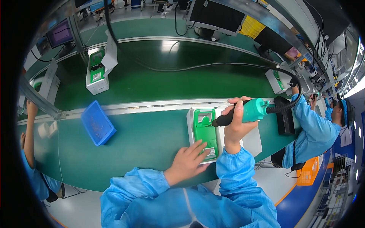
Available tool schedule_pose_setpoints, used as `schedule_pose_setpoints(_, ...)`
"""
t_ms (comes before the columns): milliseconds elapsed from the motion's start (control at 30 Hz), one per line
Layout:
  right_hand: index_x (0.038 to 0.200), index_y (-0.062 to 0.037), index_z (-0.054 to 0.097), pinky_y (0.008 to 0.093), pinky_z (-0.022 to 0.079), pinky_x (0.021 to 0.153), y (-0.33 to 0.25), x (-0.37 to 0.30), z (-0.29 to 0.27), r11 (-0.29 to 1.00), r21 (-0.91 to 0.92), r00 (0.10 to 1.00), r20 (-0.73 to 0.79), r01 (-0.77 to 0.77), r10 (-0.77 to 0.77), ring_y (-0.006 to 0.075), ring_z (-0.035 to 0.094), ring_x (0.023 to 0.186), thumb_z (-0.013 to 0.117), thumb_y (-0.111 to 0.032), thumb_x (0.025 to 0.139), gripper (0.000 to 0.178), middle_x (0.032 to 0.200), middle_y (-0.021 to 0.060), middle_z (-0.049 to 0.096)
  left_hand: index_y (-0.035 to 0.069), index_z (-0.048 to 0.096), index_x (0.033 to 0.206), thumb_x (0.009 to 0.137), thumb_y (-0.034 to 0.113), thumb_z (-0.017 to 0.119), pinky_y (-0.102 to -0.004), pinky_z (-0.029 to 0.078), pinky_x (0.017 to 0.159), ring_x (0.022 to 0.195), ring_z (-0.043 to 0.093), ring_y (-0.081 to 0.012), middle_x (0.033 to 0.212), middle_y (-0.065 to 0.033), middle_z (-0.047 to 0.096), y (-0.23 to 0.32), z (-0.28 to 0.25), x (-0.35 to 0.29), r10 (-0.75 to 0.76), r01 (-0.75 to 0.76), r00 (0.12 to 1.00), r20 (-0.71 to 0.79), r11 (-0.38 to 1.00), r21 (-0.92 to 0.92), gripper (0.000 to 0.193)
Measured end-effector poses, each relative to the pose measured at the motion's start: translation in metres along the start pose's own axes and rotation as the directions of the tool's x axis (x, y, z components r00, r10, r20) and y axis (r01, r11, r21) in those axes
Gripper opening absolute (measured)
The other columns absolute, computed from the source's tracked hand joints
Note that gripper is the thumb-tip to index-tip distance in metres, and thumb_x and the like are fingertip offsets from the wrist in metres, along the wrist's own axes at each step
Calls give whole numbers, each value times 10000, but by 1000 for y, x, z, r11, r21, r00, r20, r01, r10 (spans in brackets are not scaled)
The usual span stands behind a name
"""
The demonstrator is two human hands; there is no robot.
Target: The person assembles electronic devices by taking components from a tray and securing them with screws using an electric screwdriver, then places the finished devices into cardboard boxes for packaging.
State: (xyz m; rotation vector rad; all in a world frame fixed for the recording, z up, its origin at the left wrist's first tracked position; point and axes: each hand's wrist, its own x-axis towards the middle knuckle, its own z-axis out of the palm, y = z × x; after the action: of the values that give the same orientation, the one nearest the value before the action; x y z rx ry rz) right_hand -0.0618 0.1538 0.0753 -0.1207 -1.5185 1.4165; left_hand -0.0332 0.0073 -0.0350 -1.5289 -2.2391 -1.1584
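Observation:
My right hand is wrapped round a teal and black electric screwdriver with a black cable. Its tip points left and down at the upper part of a green plastic device, which lies in an open white box. Whether the tip touches a screw is too small to tell. My left hand lies with fingers spread over the lower end of the device, near a white label, and holds nothing. The box's white lid is folded out to the right, partly behind my right wrist.
A blue bin with small bits stands on the green bench at left. Another open box with a green device sits on the belt beyond the metal rail. A black holder stands at right. Co-workers work on both sides.

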Motion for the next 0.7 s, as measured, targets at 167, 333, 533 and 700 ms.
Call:
schedule_pose_setpoints(167,1021,28,467,245,465,521,9,12,-9,979,182,909,417,-95,10,138,567,550,557,14,771,267,813,165,603,116,558,1155,712,271,691,-336,405,767,1178,461,-235,1208,-83,527,0,-3,1,-4,4,1000,14,1000,-5,488)
schedule_pose_setpoints(333,1012,-5,478,249,450,495,22,29,-9,914,236,780,613,-330,124,134,532,507,621,-97,733,327,787,175,600,113,548,1168,715,268,692,-341,405,771,1185,453,-239,1223,-88,515,-1,-3,1,-2,3,1000,23,1000,-26,500)
schedule_pose_setpoints(533,974,-12,475,244,429,465,29,33,-7,871,302,816,552,-387,171,133,495,459,590,-101,779,244,707,144,579,114,543,1176,717,274,694,-349,405,779,1196,443,-240,1237,-87,503,-1,-3,0,-1,3,999,44,999,-38,508)
schedule_pose_setpoints(700,955,12,475,232,415,466,14,15,2,961,177,929,342,-211,141,104,502,495,570,-17,792,190,670,85,549,138,574,1137,666,275,730,-330,403,749,1153,477,-228,1225,-60,525,-2,-1,0,-1,1,1000,6,1000,-18,515)
